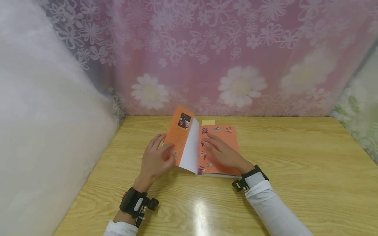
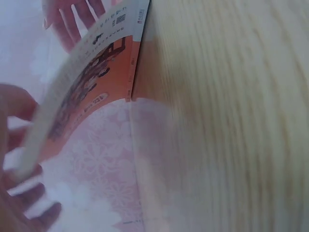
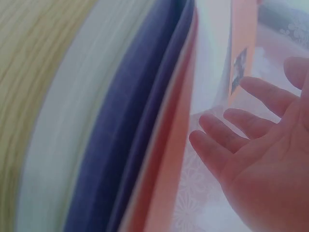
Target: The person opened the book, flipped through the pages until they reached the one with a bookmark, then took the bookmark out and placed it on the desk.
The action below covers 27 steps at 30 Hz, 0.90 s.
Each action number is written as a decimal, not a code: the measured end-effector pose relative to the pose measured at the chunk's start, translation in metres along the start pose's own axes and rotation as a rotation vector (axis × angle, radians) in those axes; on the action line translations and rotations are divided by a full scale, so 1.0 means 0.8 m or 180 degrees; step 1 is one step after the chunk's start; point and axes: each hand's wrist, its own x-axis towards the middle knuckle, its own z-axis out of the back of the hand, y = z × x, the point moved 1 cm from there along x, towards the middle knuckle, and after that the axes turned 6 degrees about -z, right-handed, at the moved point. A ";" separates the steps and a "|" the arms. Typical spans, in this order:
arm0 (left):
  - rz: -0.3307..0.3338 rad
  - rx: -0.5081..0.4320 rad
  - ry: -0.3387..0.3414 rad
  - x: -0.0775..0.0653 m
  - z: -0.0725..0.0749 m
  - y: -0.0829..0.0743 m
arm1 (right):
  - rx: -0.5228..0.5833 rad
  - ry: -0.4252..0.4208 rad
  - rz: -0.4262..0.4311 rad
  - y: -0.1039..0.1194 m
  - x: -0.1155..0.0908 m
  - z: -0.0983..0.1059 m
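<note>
An open book with an orange-pink page of small printed figures lies on the table. Its front cover is raised at the left, with an orange flap carrying a dark photo and lines of text. My left hand pinches the outer edge of that cover, thumb on the flap side and other fingers behind. From the left wrist view, the cover's outside appears bent, white above and orange below. My right hand is over the figured page, fingers extended and holding nothing; whether it touches the page I cannot tell.
A small yellow tab sticks out past the book's top edge. The wood-grain table extends to both sides. A pink flowered curtain hangs behind it, and a pale cloth borders the left.
</note>
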 end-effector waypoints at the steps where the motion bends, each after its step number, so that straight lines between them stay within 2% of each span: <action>1: 0.0075 0.0017 0.0058 -0.002 -0.001 0.001 | 0.0000 0.0002 -0.0008 -0.001 -0.001 0.001; 5: 0.0354 0.0078 0.0394 -0.009 -0.004 0.003 | -0.0044 -0.0007 -0.0042 -0.006 -0.002 0.002; 11: 0.0430 0.0008 0.0989 -0.016 -0.017 0.004 | -0.0087 -0.0034 -0.0023 -0.013 -0.008 0.005; 21: 0.0521 -0.0083 0.1503 -0.017 -0.032 -0.001 | -0.0181 -0.0145 0.0050 -0.026 -0.014 0.013; 27: 0.0640 -0.0153 0.1804 -0.016 -0.036 -0.004 | -0.0226 -0.0166 -0.0048 -0.035 -0.020 0.021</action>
